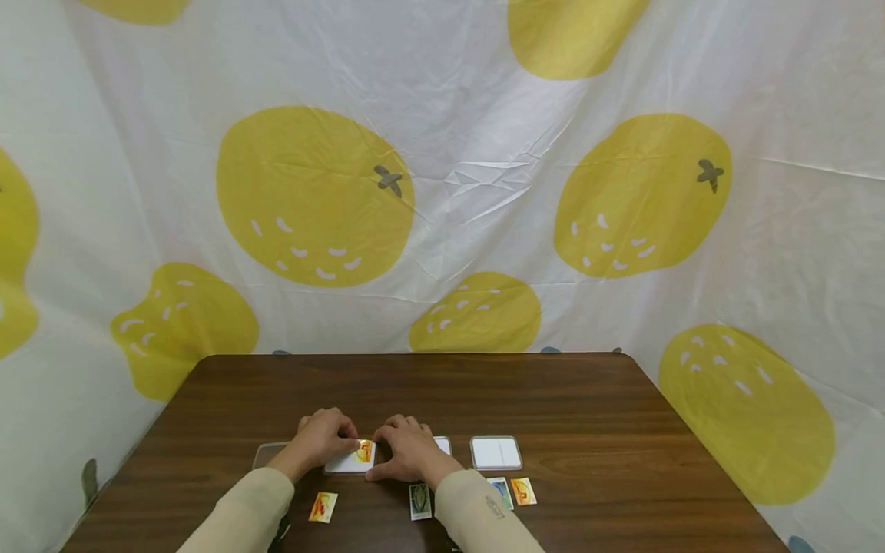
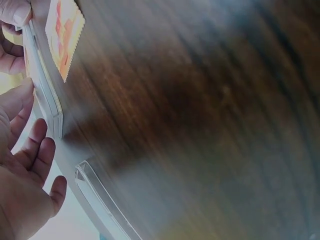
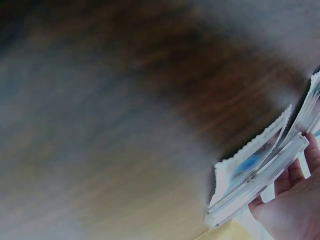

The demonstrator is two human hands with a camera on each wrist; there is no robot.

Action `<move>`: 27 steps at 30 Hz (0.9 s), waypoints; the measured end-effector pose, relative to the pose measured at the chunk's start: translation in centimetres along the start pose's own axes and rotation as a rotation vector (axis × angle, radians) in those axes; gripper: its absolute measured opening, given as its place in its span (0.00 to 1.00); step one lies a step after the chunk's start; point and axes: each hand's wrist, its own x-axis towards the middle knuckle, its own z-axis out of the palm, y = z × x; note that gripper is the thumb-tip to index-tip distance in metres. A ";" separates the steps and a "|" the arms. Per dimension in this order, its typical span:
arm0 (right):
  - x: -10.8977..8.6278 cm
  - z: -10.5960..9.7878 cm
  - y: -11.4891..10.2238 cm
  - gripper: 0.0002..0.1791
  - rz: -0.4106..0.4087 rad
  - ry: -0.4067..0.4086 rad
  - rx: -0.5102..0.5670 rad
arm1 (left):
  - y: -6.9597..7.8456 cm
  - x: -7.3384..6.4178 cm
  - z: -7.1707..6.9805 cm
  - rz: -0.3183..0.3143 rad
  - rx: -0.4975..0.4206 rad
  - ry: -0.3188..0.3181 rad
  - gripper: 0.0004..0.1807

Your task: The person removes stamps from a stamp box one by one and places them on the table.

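Note:
My left hand [image 1: 319, 440] is at the left side of a flat white-backed clear case [image 1: 343, 464]. Its thumb and index finger pinch at the left edge of an orange stamp [image 1: 365, 452] lying over the case's white face. In the left wrist view, the other left fingers [image 2: 44, 152] hang loosely curled beside the case's edge. The right hand [image 1: 409, 449] grips the case's right end, thumb at the near corner and fingers on the far side. Its palm hides part of a second clear case [image 1: 442, 445] behind it.
Near the table's [image 1: 594, 430] front lie a red-orange stamp [image 1: 323, 507], a dark green stamp [image 1: 419, 501], a blue-green stamp [image 1: 501, 491] and another orange stamp [image 1: 523, 491]. A white-backed case [image 1: 495, 453] lies at right; a clear lid-like piece [image 1: 266, 454] lies left. Behind hangs a lemon-print curtain [image 1: 477, 207].

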 end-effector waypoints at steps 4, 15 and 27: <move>0.0 0.0 0.0 0.33 0.001 0.001 0.005 | 0.0 -0.1 -0.1 -0.004 -0.044 -0.003 0.07; -0.1 0.0 0.0 0.34 0.003 -0.006 0.009 | -0.4 -0.4 -1.1 0.037 -0.253 -0.065 0.04; 0.0 0.2 0.1 0.33 -0.009 0.000 0.000 | -1.0 -0.9 -2.1 0.081 -0.387 -0.128 0.06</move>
